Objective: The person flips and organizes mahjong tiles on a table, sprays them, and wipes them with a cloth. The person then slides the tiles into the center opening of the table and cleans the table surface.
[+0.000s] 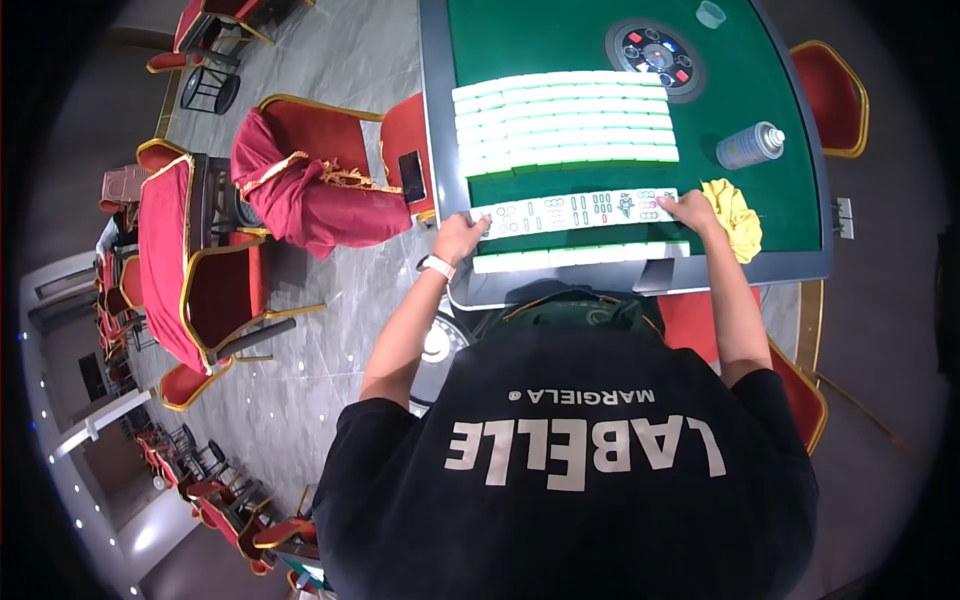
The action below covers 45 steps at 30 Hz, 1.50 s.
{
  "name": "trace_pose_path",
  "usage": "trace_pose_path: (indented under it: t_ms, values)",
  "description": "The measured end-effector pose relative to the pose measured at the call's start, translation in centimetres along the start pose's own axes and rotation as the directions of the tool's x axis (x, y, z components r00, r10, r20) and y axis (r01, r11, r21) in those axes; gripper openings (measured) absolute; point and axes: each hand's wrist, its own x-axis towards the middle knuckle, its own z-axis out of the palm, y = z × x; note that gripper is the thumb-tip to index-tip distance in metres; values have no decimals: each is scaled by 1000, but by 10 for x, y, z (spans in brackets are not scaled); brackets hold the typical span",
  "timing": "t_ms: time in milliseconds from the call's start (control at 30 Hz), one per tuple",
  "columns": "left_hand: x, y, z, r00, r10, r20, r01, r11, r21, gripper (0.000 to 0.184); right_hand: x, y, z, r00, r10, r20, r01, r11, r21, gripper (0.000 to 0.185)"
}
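A long row of mahjong tiles (575, 213), its marked faces showing, spans the space between my hands over the green table. My left hand (460, 240) is closed on the left end of this row, and there is a pale band on that wrist. At the opposite end, my right hand (692, 213) pinches the last tiles, close to a crumpled yellow cloth (735, 225). Nearer to me lies another tile row (580, 257), white with green edges. Beyond the held row, several rows of tiles (565, 120) form a block, with their faces hidden.
On the mahjong table (560, 52) are a round centre console (655, 60), a spray can (750, 146) and a small clear cup (711, 14). A phone (412, 178) lies left of the table, by red chairs and a draped red cloth (320, 205). Another chair (830, 98) stands at right.
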Motion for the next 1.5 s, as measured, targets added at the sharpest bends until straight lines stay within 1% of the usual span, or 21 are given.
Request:
trace_pose_path:
  t_ms: [67, 167, 200, 300, 333, 433, 467, 567, 600, 667, 700, 767, 800, 900, 967, 1033, 1133, 1233, 1333, 1433, 1500]
  values:
    - [-4, -4, -2, 993, 53, 104, -64, 992, 110, 63, -12, 1, -2, 989, -144, 37, 143, 989, 24, 64]
    - [-5, -13, 1, 970, 163, 180, -184, 977, 108, 67, -14, 19, 17, 935, -343, -93, 320, 925, -204, 62]
    - [-6, -5, -6, 959, 208, 193, -238, 960, 146, 68, -13, 22, 23, 940, -328, -90, 288, 908, -303, 63]
    - [8, -3, -9, 950, 233, 207, -282, 927, 249, 62, -7, 12, 20, 983, -175, -62, 141, 921, -362, 63]
    - [8, 1, -7, 974, 154, 166, -208, 901, 382, 55, -6, 8, 17, 983, -173, -65, 136, 915, -379, 64]
    - [4, 4, -11, 969, 191, 159, -222, 953, 207, 52, 0, 10, 13, 970, -236, -52, 200, 906, -374, 64]
    - [7, 2, -10, 962, 215, 169, -239, 961, 139, 49, -1, 11, 13, 963, -258, -74, 225, 925, -305, 61]
    - [13, -2, -13, 950, 198, 243, -218, 974, 56, 48, 0, 12, 11, 958, -279, -69, 251, 929, -270, 58]
    - [11, 3, -16, 954, 165, 248, -189, 979, 75, 46, 0, 12, 10, 956, -288, -61, 266, 935, -234, 57]
    - [14, -4, -14, 946, 198, 257, -208, 978, 11, 47, 0, 15, 8, 952, -302, -42, 291, 943, -160, 55]
    - [15, -6, -13, 941, 217, 261, -219, 976, -23, 48, 2, 17, 10, 951, -304, -55, 290, 940, -178, 55]
    - [13, -4, -12, 943, 248, 221, -258, 966, 15, 48, 2, 18, 11, 948, -307, -83, 284, 934, -215, 54]
    - [10, -2, -13, 943, 263, 202, -275, 961, 34, 48, -5, 10, 11, 966, -239, -97, 218, 957, -192, 55]
    - [5, 6, -10, 973, 133, 191, -178, 953, 245, 53, 0, 25, 26, 911, -349, -220, 321, 934, -155, 58]
    - [0, 12, -13, 975, 109, 196, -166, 938, 304, 54, -1, 36, 15, 917, -392, -68, 376, 910, -175, 49]
    - [1, 15, -13, 977, 117, 180, -174, 925, 339, 55, 5, 51, 6, 912, -407, -51, 382, 889, -253, 41]
    - [-2, 11, -8, 981, 151, 123, -184, 926, 331, 52, 9, 63, -4, 928, -373, 9, 346, 851, -395, 40]
    - [-3, 3, 1, 983, 174, 55, -183, 944, 276, 52, 1, 68, -10, 865, -500, -40, 400, 737, -544, 37]
    - [-9, 12, -5, 986, 160, 52, -169, 943, 287, 52, -16, 42, -41, 952, -182, 245, 300, 711, -636, 36]
    - [-4, 1, 3, 985, 168, 41, -173, 942, 286, 53, 3, 98, -28, 980, -163, -115, -3, 564, -826, 34]
    - [-5, 7, -1, 984, 172, 38, -175, 935, 309, 55, -2, 89, -30, 974, -148, -174, -35, 659, -752, 53]
